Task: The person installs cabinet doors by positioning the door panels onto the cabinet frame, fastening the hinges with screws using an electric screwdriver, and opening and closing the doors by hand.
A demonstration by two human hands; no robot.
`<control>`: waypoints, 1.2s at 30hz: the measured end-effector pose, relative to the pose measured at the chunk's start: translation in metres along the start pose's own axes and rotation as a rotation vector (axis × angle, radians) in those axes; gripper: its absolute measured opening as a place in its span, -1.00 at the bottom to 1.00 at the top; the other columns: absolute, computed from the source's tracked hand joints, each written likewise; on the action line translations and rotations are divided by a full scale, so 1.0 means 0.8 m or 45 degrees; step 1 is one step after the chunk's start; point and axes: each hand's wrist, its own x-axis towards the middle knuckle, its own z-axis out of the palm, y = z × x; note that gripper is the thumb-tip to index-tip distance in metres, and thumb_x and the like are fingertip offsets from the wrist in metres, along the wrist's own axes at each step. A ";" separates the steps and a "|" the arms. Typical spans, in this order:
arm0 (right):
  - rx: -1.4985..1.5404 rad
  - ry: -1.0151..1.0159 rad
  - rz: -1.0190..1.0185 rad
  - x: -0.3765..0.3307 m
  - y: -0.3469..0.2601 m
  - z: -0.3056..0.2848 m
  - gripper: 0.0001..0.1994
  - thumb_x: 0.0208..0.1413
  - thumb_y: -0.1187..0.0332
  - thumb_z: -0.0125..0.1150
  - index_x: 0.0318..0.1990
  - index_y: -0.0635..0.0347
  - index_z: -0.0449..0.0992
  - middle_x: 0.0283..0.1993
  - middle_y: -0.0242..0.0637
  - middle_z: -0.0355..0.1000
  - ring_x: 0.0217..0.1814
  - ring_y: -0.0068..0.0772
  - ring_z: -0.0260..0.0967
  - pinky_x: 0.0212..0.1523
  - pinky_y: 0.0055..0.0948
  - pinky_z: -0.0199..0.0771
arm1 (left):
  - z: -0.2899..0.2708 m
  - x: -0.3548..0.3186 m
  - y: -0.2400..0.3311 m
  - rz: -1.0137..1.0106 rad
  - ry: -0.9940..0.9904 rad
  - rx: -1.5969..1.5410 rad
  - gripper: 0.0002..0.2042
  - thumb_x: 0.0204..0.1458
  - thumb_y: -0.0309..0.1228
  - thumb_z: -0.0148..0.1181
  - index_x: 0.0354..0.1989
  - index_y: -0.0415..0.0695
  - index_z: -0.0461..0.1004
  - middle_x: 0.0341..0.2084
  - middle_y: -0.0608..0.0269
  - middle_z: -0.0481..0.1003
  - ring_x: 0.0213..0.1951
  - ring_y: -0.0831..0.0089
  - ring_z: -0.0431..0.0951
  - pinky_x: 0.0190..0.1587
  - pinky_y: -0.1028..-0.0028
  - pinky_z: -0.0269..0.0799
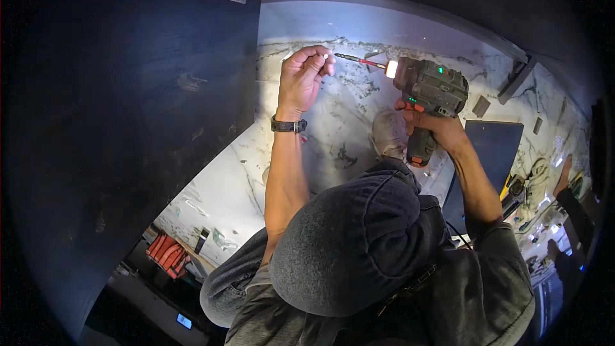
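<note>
Gripping the handle of a dark cordless drill (430, 90), the right hand (435, 127) is closing fully around the orange-trimmed grip, with the tool's body tilting toward the left and its work light (391, 68) glowing bright at the nose. Out from the chuck a long red-and-dark driver bit (359, 61) is pointing left, its tip sitting just beside the fingertips of the left hand (306, 77). That left hand is pinching its fingers together near the bit's tip; whether anything small is held between them is too small to tell. Around the left wrist a dark watch (289, 125) is showing. Both forearms are rising from a person in a dark grey cap (352, 250) and grey clothing, who is filling the lower middle of the view. Behind the hands a pale marbled surface (333, 128) is spreading out under the light, meeting a large dark panel (128, 122) on the left. To the right a dark rectangular board (496, 144) is lying on the marbled surface, with scattered tools (522, 186) beyond it. Lower left, an orange bag (168, 253) is resting well apart from the hands
</note>
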 end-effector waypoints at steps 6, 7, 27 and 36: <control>-0.067 0.000 0.013 0.022 -0.007 0.008 -0.69 -0.01 0.53 0.37 -0.06 0.21 0.53 -0.19 -0.32 0.55 -0.37 -0.48 0.47 -0.36 -0.45 0.51 | 0.009 0.001 -0.002 -0.054 0.096 0.101 -0.87 0.23 -0.51 0.07 -0.11 -0.27 0.45 -0.40 0.16 0.49 -0.37 0.40 0.48 -0.21 0.38 0.48; -0.064 0.005 0.007 0.025 -0.005 0.008 -0.68 -0.01 0.53 0.37 -0.06 0.20 0.53 -0.18 -0.32 0.55 -0.36 -0.48 0.47 -0.35 -0.45 0.51 | 0.009 0.003 -0.005 -0.044 0.100 0.102 -0.86 0.24 -0.51 0.07 -0.11 -0.27 0.45 -0.40 0.16 0.49 -0.37 0.40 0.48 -0.21 0.38 0.49; -0.423 0.117 -0.583 0.043 0.026 0.000 -0.67 0.03 0.37 0.40 -0.05 0.23 0.51 -0.21 -0.33 0.54 -0.34 -0.50 0.46 -0.31 -0.42 0.49 | 0.011 0.057 0.019 -0.222 -0.063 0.664 -0.84 0.29 -0.44 0.01 -0.10 -0.27 0.43 -0.39 0.17 0.52 -0.37 0.43 0.51 -0.21 0.42 0.49; 0.070 -0.044 -0.295 0.078 0.006 0.027 -0.75 0.05 0.36 0.37 -0.15 0.24 0.52 -0.31 -0.36 0.50 -0.40 -0.52 0.44 -0.34 -0.44 0.46 | 0.034 0.072 0.015 0.028 0.171 0.358 -0.75 0.29 -0.37 0.03 0.01 -0.28 0.37 -0.28 0.12 0.51 -0.34 0.40 0.50 -0.16 0.40 0.51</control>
